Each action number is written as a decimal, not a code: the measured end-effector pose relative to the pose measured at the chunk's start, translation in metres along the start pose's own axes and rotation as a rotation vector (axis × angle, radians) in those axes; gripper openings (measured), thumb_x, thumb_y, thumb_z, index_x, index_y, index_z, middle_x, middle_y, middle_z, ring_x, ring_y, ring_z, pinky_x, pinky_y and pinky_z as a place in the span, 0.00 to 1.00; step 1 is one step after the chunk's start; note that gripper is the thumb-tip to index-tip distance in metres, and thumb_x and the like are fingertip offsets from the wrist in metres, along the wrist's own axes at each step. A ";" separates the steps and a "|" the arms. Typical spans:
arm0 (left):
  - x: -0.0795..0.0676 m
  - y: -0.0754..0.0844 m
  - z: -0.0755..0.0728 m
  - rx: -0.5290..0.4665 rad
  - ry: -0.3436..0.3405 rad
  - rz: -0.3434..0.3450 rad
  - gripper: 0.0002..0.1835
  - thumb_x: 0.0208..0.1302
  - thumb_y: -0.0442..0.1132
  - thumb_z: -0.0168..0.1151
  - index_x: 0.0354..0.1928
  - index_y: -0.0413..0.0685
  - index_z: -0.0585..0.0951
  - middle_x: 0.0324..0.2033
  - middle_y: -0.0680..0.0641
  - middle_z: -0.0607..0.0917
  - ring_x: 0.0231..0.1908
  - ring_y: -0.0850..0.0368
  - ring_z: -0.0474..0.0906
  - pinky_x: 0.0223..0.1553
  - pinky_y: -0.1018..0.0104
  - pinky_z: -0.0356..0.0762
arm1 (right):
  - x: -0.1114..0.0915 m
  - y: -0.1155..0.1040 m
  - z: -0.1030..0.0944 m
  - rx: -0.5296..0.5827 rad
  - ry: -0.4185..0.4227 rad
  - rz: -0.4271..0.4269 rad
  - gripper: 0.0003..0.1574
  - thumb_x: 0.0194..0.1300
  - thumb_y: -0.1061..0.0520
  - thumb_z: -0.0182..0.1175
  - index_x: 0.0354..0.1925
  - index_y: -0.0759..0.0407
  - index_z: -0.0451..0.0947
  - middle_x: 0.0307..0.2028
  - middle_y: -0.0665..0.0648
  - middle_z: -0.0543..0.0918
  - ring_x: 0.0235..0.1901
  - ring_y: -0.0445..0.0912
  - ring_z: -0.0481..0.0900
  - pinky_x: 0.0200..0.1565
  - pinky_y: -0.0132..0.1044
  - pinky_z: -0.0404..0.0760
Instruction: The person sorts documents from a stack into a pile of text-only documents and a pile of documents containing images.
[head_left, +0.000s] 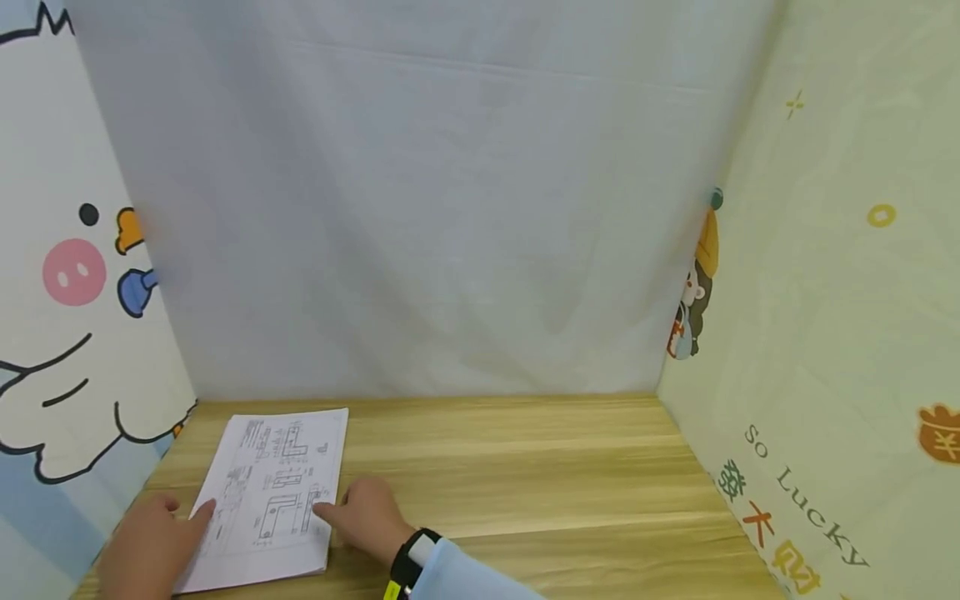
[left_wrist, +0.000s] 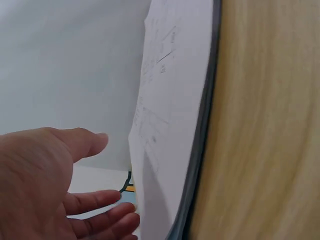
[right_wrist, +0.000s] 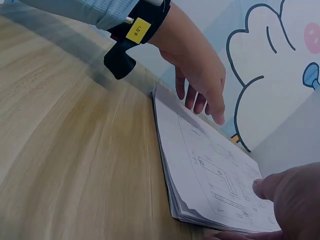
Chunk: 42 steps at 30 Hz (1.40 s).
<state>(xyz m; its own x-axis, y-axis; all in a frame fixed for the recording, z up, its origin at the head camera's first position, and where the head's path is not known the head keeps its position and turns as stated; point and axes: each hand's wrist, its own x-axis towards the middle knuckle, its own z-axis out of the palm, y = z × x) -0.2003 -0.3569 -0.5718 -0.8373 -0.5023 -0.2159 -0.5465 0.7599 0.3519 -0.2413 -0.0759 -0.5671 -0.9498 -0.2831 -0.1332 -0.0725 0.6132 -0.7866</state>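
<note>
A stack of printed sheets [head_left: 300,450] with technical line drawings lies at the left of the wooden table. My left hand [head_left: 146,546] is at its left edge, fingers loose and thumb held out. In the right wrist view that same left hand [right_wrist: 197,75] hangs over one side of the stack with its fingers pointing down. At the opposite edge is my right hand [head_left: 371,517], its thumb reaching over the top page. Seen from the right wrist, the right hand's fingers [right_wrist: 240,235] lie low along the stack's edge, the thumb apart from them.
The wooden table [head_left: 525,475] extends to the right of the papers. A pale cloth [head_left: 427,208] hangs at the back. Patterned panels stand at both sides, the left one [head_left: 45,167] close to the stack. A black wrist strap [head_left: 408,558] is on the right wrist.
</note>
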 end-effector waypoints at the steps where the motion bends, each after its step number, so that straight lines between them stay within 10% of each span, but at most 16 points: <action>1: 0.001 0.000 0.003 0.001 -0.019 -0.002 0.47 0.67 0.64 0.63 0.62 0.20 0.72 0.52 0.24 0.79 0.42 0.35 0.77 0.46 0.38 0.76 | 0.000 -0.002 0.003 0.004 -0.002 0.030 0.34 0.61 0.37 0.72 0.10 0.56 0.77 0.05 0.49 0.74 0.05 0.41 0.71 0.10 0.32 0.59; 10: -0.007 0.000 0.008 -0.033 -0.016 0.029 0.42 0.63 0.56 0.70 0.58 0.19 0.74 0.41 0.28 0.83 0.34 0.42 0.77 0.37 0.45 0.77 | -0.004 -0.008 0.022 0.089 0.003 0.130 0.22 0.52 0.50 0.80 0.13 0.55 0.80 0.08 0.51 0.79 0.09 0.42 0.79 0.12 0.31 0.66; 42: 0.000 -0.004 0.015 -0.115 0.033 -0.029 0.29 0.71 0.50 0.65 0.55 0.27 0.76 0.38 0.32 0.83 0.34 0.43 0.76 0.38 0.47 0.72 | 0.000 -0.004 0.030 0.138 0.290 -0.088 0.17 0.62 0.63 0.72 0.25 0.52 0.74 0.23 0.43 0.75 0.24 0.35 0.72 0.25 0.28 0.74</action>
<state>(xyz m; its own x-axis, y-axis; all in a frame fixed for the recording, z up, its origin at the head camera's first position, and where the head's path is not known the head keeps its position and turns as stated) -0.1984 -0.3540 -0.5874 -0.8192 -0.5384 -0.1977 -0.5640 0.6934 0.4485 -0.2320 -0.0999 -0.5821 -0.9903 -0.0965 0.1001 -0.1346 0.4843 -0.8645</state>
